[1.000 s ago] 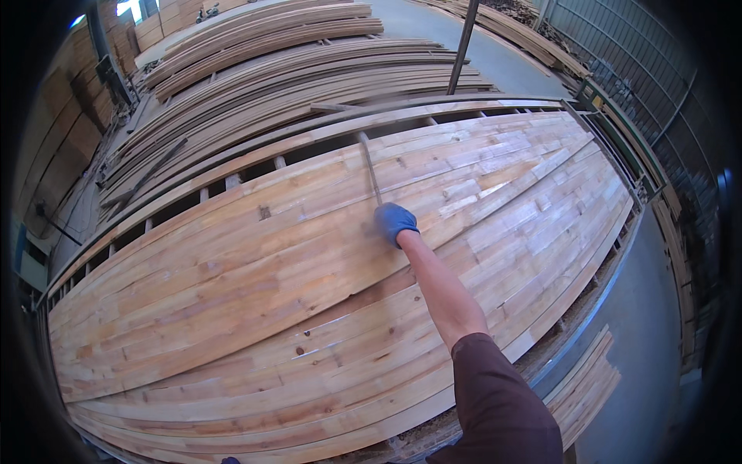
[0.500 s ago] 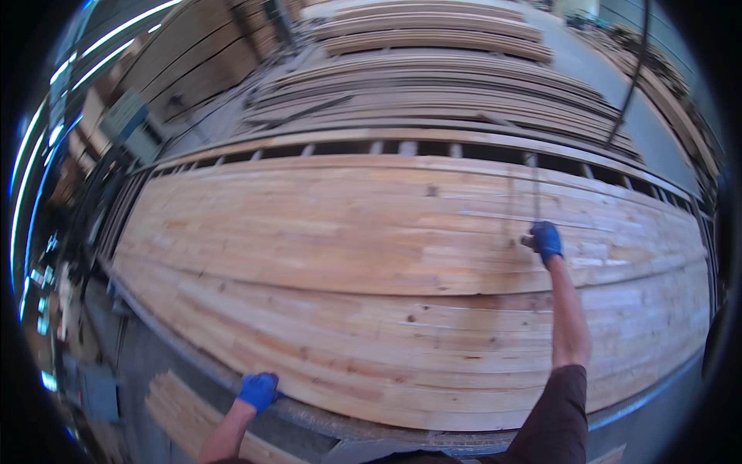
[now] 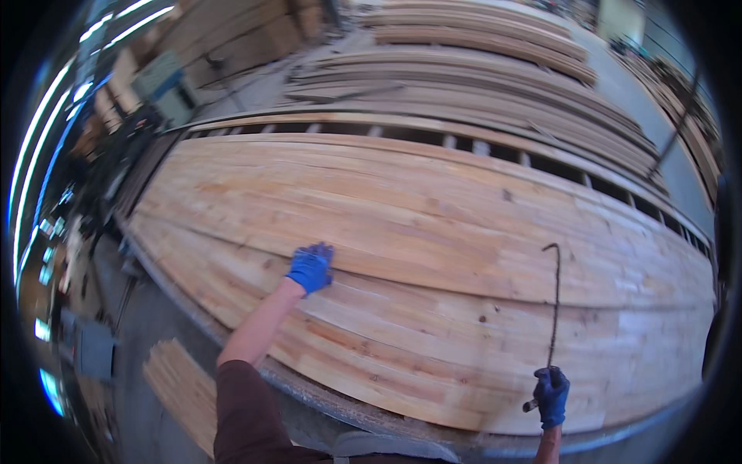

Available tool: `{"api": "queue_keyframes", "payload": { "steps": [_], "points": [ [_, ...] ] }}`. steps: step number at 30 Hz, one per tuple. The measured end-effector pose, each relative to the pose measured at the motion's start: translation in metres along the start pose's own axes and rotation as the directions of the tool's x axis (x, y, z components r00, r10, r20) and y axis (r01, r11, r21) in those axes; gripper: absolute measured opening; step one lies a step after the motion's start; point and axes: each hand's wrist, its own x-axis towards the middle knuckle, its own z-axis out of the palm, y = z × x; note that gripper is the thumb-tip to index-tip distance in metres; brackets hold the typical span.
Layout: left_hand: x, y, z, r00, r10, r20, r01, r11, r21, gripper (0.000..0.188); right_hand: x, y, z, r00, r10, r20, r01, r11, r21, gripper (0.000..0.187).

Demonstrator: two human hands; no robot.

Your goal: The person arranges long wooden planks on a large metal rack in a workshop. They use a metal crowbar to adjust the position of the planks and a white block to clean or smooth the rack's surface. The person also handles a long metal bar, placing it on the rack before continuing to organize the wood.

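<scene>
While the left hand (image 3: 311,267), in a blue glove, lies flat with fingers spread on the wide layer of pale boards (image 3: 433,255), it grips nothing; its fingertips rest at the seam between two boards. The right hand (image 3: 551,396), also gloved blue, is closed around the lower end of a thin dark metal hook rod (image 3: 553,305). The rod runs up over the boards, and its bent tip lies on the wood well right of the left hand.

To handle the boards well, judged from this position, keep the left palm pressing down near the seam so the board does not ride up, and hold the hook tip low against the wood so it catches an edge rather than skating over the surface.

The boards lie edge to edge on a long bed with a metal rim (image 3: 363,414) at the near side. Beyond them, cross slats show through gaps, then further stacks of planks (image 3: 479,85). A small bundle of short boards (image 3: 182,387) lies on the floor at lower left.
</scene>
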Motion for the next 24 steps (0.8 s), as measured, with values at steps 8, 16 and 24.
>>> {"api": "queue_keyframes", "payload": {
  "steps": [8, 16, 24],
  "points": [
    [0.042, -0.05, 0.006, 0.95, 0.31, -0.026, -0.309, 0.933, -0.186, 0.06, -0.139, -0.024, 0.093, 0.973, 0.157, -0.172, -0.146, 0.986, 0.078, 0.016],
    [0.019, -0.082, -0.033, 0.926, 0.35, -0.145, -0.376, 0.897, -0.234, 0.07, -0.209, -0.057, 0.165, 0.97, 0.236, -0.049, -0.229, 0.966, 0.122, 0.022],
    [0.005, -0.1, -0.103, 0.918, 0.336, -0.21, -0.368, 0.92, -0.135, 0.074, -0.108, -0.097, 0.224, 0.981, 0.071, 0.178, -0.15, 0.865, 0.479, 0.026]
  ]
}}
